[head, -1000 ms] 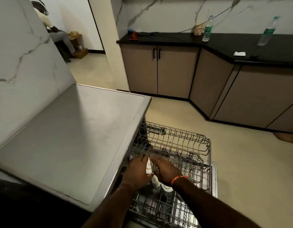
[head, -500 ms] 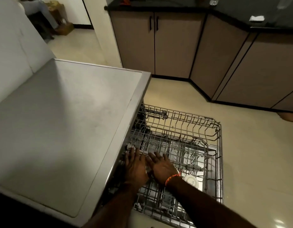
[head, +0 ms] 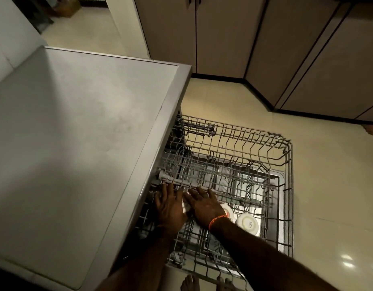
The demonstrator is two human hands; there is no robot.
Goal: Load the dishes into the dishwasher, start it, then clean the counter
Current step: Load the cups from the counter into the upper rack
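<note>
I see left hand [head: 171, 206] and right hand [head: 204, 206] flat on pulled-out rack [head: 286, 156], fingers straight, gripping nothing. Two bowls [head: 247, 223] upside down beside right wrist.

The wire dishwasher rack [head: 233, 164] stands pulled out over the cream floor [head: 328, 185]; two white bowls [head: 247, 223] sit upside down in the rack, towards its near right side, just beside each other
</note>
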